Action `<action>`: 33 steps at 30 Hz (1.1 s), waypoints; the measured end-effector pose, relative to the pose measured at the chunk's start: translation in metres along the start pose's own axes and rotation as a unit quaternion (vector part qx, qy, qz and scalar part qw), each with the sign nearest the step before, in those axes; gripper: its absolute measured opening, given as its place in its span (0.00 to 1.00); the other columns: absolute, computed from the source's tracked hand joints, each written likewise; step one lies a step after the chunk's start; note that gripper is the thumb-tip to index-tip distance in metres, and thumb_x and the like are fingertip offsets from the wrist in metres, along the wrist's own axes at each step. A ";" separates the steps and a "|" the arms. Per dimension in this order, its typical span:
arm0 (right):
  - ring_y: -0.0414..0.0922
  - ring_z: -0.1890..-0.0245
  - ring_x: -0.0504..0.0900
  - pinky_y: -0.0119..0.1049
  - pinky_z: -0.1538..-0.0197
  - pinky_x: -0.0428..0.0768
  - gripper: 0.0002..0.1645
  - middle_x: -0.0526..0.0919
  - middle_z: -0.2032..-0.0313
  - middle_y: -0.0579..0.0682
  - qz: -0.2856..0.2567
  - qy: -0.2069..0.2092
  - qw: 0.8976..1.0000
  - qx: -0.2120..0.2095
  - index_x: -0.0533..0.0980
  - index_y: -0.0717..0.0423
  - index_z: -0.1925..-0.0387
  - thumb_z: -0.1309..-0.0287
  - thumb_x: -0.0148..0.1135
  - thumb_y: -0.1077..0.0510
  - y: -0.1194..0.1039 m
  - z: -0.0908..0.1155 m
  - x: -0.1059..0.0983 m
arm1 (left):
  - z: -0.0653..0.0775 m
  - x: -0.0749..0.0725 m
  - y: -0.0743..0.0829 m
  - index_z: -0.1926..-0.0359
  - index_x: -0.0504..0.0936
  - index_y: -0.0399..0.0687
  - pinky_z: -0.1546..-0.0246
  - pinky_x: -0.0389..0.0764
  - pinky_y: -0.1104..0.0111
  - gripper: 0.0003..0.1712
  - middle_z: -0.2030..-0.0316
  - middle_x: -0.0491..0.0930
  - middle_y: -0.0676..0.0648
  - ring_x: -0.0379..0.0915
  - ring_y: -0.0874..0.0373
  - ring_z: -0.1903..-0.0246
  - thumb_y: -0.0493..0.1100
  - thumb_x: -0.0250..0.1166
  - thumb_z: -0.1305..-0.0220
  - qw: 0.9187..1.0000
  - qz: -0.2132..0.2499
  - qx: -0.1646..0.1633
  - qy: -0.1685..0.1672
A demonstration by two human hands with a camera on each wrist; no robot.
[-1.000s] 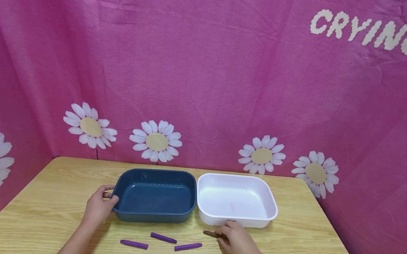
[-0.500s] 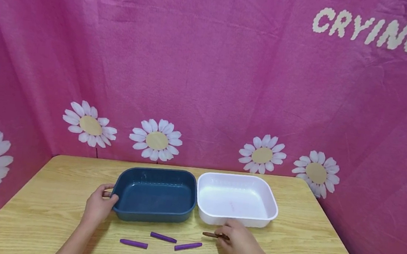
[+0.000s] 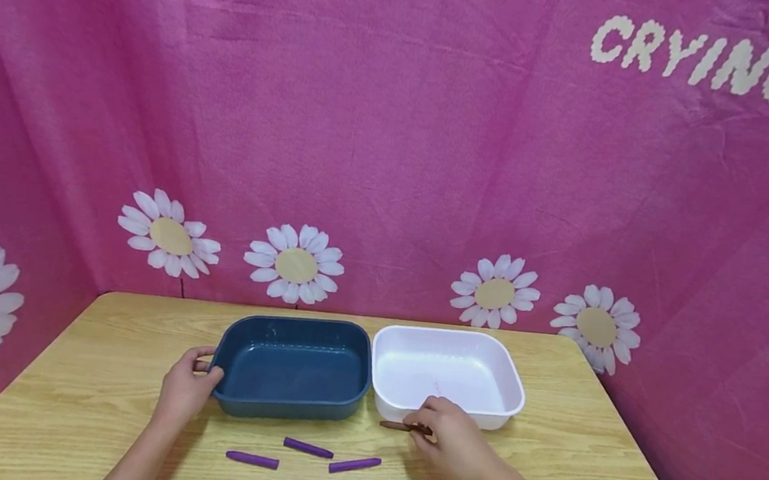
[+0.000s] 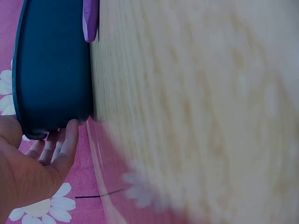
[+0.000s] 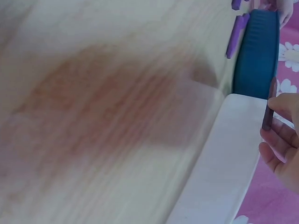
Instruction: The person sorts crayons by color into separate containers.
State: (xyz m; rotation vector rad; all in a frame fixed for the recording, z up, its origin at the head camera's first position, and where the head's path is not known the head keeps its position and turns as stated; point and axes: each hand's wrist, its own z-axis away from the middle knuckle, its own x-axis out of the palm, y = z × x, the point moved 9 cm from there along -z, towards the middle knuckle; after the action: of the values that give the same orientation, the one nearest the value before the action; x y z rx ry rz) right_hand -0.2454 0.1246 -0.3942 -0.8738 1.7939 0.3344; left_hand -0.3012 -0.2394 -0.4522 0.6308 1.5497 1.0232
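My left hand [image 3: 184, 387] holds the left end of a dark blue tray [image 3: 300, 372], thumb over the rim and fingers against the outer wall [image 4: 53, 70]. Between thumb and fingers, my right hand [image 3: 453, 441] pinches a brown crayon [image 3: 395, 426]. That crayon is raised off the table, just in front of the white tray [image 3: 448, 368]; part of it is hidden by the fingers. In the right wrist view the brown crayon [image 5: 268, 114] stands out past the thumb. Several purple crayons lie on the table, among them one [image 3: 309, 447] near the blue tray.
Both trays stand side by side on a wooden table [image 3: 135, 339], with nothing inside except a small pinkish mark on the white one's floor. Behind and at the sides hangs a magenta cloth [image 3: 393, 155] with daisies and lettering.
My right hand has lifted the brown crayon from near the table up towards the white tray's front rim. The left hand and the purple crayons have stayed in place.
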 end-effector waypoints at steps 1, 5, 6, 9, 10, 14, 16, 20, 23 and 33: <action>0.33 0.73 0.69 0.25 0.68 0.70 0.07 0.76 0.74 0.40 0.002 0.003 1.000 -0.004 0.82 0.49 0.68 0.53 0.68 0.62 -0.001 -0.002 -0.001 | 0.000 -0.001 0.000 0.42 0.68 0.34 0.76 0.75 0.73 0.26 0.58 0.75 0.33 0.76 0.62 0.71 0.38 0.56 0.42 1.000 -0.003 0.000 0.001; 0.33 0.72 0.70 0.25 0.68 0.71 0.07 0.77 0.73 0.40 0.019 0.007 1.000 -0.015 0.82 0.50 0.68 0.53 0.68 0.60 -0.004 -0.010 -0.005 | 0.001 -0.003 -0.001 0.42 0.68 0.34 0.75 0.74 0.73 0.26 0.58 0.76 0.33 0.76 0.62 0.71 0.38 0.56 0.42 1.000 -0.011 -0.002 0.004; 0.33 0.72 0.70 0.25 0.68 0.71 0.07 0.77 0.73 0.40 0.020 0.007 1.000 -0.016 0.82 0.50 0.69 0.53 0.68 0.60 -0.005 -0.011 -0.006 | 0.001 -0.003 -0.001 0.42 0.68 0.35 0.75 0.74 0.74 0.26 0.58 0.76 0.33 0.76 0.63 0.71 0.38 0.56 0.42 1.000 -0.011 -0.002 0.003; 0.33 0.73 0.69 0.25 0.68 0.71 0.06 0.77 0.74 0.40 0.018 0.008 1.000 -0.019 0.82 0.50 0.69 0.53 0.68 0.60 -0.006 -0.017 -0.009 | 0.001 -0.002 -0.002 0.42 0.68 0.34 0.76 0.74 0.74 0.26 0.58 0.75 0.33 0.75 0.65 0.72 0.38 0.56 0.42 1.000 -0.005 -0.003 0.000; 0.33 0.73 0.69 0.25 0.68 0.71 0.06 0.77 0.74 0.40 0.018 0.009 1.000 -0.019 0.83 0.50 0.69 0.53 0.68 0.60 -0.006 -0.019 -0.010 | 0.001 -0.002 -0.002 0.42 0.68 0.34 0.76 0.74 0.74 0.26 0.59 0.75 0.33 0.75 0.65 0.72 0.38 0.56 0.42 1.000 -0.003 -0.002 -0.001; 0.33 0.74 0.68 0.24 0.69 0.69 0.05 0.76 0.75 0.40 0.013 0.009 1.000 -0.019 0.83 0.49 0.69 0.52 0.67 0.60 -0.005 -0.028 -0.014 | 0.001 -0.002 -0.003 0.41 0.67 0.34 0.75 0.75 0.74 0.26 0.58 0.75 0.33 0.75 0.64 0.71 0.38 0.55 0.42 1.000 -0.002 -0.005 0.000; 0.33 0.74 0.69 0.23 0.70 0.69 0.06 0.76 0.75 0.40 0.011 0.011 1.000 -0.019 0.83 0.50 0.68 0.51 0.67 0.60 -0.004 -0.033 -0.016 | 0.000 -0.001 -0.003 0.41 0.67 0.33 0.75 0.75 0.73 0.26 0.57 0.75 0.32 0.76 0.62 0.70 0.38 0.55 0.41 1.000 0.000 -0.006 -0.001; 0.34 0.74 0.70 0.24 0.69 0.70 0.06 0.77 0.75 0.42 0.007 0.011 1.000 -0.022 0.83 0.51 0.68 0.51 0.66 0.61 -0.005 -0.041 -0.017 | 0.000 -0.001 -0.001 0.41 0.67 0.33 0.75 0.77 0.73 0.26 0.56 0.75 0.31 0.77 0.59 0.69 0.37 0.55 0.41 1.000 0.003 -0.006 -0.002; 0.35 0.73 0.71 0.25 0.69 0.70 0.06 0.77 0.74 0.42 0.002 0.004 1.000 -0.018 0.83 0.51 0.67 0.50 0.66 0.61 -0.005 -0.046 -0.016 | 0.001 -0.001 0.000 0.41 0.67 0.33 0.75 0.76 0.73 0.26 0.57 0.75 0.31 0.77 0.61 0.70 0.37 0.55 0.41 1.000 0.000 -0.004 -0.001; 0.37 0.74 0.73 0.24 0.69 0.70 0.06 0.77 0.73 0.42 -0.016 -0.017 1.000 -0.003 0.83 0.50 0.66 0.49 0.65 0.60 -0.006 -0.057 -0.010 | 0.001 0.000 0.002 0.41 0.67 0.33 0.76 0.75 0.73 0.26 0.58 0.75 0.33 0.77 0.62 0.71 0.37 0.56 0.41 1.000 0.005 -0.003 -0.005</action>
State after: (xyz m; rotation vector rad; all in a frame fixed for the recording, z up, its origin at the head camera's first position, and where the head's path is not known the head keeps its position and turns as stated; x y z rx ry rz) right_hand -0.2797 0.0902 -0.3618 -0.8962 1.7460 0.3325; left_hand -0.3001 -0.2378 -0.4503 0.6388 1.5366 1.0295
